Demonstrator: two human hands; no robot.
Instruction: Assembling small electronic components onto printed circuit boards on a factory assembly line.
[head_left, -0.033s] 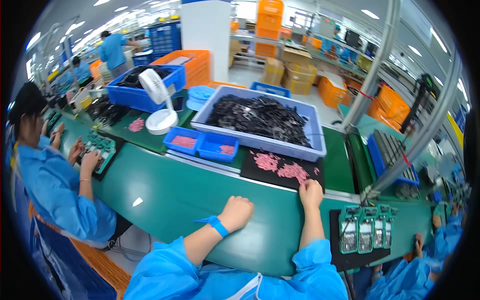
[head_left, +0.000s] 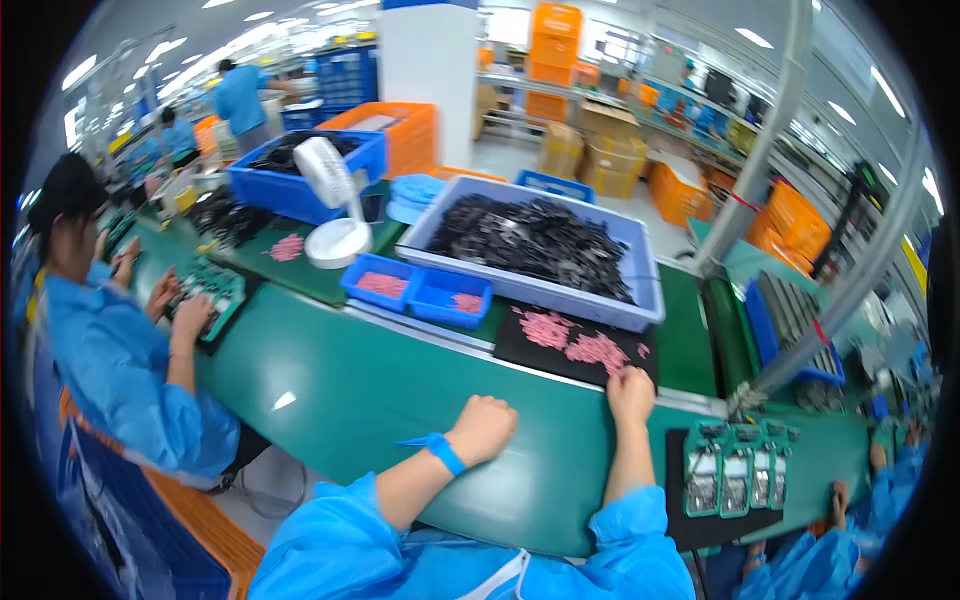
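My left hand (head_left: 484,428) rests as a closed fist over the green work surface, a blue band (head_left: 445,453) round its wrist. Whatever might be inside the curled fingers is hidden. At the near right edge of a heap of small pink pieces (head_left: 597,350), my right hand (head_left: 631,396) has its fingers pinched together, the tips against the pieces. Whether a piece is between them is too small to tell. The pink pieces lie in two loose heaps on a black mat (head_left: 520,345). More of them sit in two small blue trays (head_left: 450,313) to the left.
Behind the mat stands a large pale-blue bin (head_left: 640,262) of black parts. A white fan (head_left: 337,243) is left of it. Several green-framed units (head_left: 735,480) lie on a dark mat at right. A co-worker (head_left: 110,330) handles a green board at left. A metal post (head_left: 765,140) rises at right.
The whole view has shifted slightly, so the scene sits a little further right and lower. Both hands keep the same pose and place on the bench.
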